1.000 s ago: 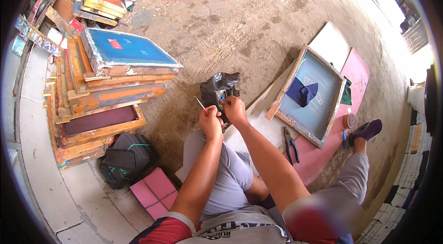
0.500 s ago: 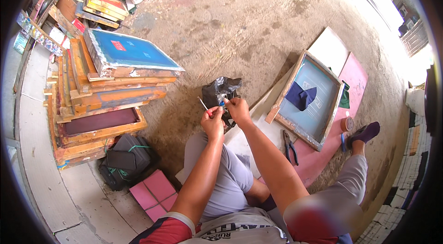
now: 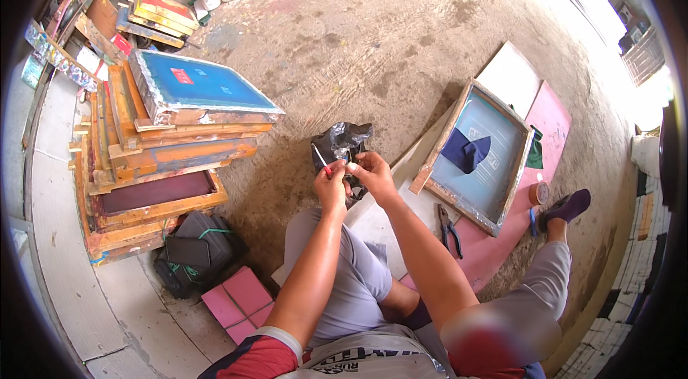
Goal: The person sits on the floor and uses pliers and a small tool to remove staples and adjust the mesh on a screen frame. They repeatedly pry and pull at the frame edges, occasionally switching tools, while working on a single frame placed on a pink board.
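Observation:
My left hand (image 3: pixel 331 191) is closed around a slim stick-like tool with a red end and a pale shaft (image 3: pixel 322 157), which points up and away to the left. Close against it, my right hand (image 3: pixel 374 178) pinches at something small by the left fingertips; the fingers hide what it is. Both hands are above my bent leg, in front of a crumpled black plastic bag (image 3: pixel 342 138) on the ground. To the right, a wooden-framed printing screen (image 3: pixel 459 189) carries a folded navy cloth (image 3: pixel 466 152), and pliers (image 3: pixel 449 230) rest beside it.
At left stands a stack of wooden printing frames, topped by a blue screen (image 3: pixel 208 85). Below it are a dark bundle tied with green string (image 3: pixel 197 251) and pink blocks (image 3: pixel 240 300). A roll of tape (image 3: pixel 539 193) and a green cloth (image 3: pixel 534 148) lie on the pink board (image 3: pixel 548 110).
My right hand has turned slightly, its thumb now nearer the left fingers. A small blue bit between the fingertips no longer shows. The red-ended tool has shifted a little to the right.

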Tool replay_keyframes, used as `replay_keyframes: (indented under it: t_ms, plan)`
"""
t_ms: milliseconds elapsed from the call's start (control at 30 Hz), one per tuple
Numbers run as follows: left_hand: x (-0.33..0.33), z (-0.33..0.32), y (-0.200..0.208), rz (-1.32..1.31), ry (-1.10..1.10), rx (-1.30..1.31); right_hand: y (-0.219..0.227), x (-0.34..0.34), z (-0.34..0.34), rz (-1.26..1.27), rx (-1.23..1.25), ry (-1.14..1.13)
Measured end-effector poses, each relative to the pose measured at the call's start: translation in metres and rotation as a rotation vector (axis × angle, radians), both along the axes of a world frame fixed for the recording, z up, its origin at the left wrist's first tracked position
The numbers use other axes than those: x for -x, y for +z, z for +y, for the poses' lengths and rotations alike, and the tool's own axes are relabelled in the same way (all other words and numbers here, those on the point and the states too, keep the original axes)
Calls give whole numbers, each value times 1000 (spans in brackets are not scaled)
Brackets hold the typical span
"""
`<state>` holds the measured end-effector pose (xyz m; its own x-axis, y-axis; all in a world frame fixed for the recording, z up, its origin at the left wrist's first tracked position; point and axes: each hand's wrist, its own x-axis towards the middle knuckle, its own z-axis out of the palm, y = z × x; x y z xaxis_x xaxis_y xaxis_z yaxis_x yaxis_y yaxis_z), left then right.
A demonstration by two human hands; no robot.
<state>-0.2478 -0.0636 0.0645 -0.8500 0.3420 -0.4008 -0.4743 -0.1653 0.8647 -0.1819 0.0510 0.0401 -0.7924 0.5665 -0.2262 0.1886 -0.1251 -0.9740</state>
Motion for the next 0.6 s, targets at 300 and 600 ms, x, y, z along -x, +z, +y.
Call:
replay_keyframes:
  t_ms: [300, 600]
  plan:
    - [-14, -10, 35, 178, -381, -259, 14, -19, 8, 270, 796, 466]
    - [-19, 0, 30, 446, -260, -167, 11, -28, 7, 146, 794, 393]
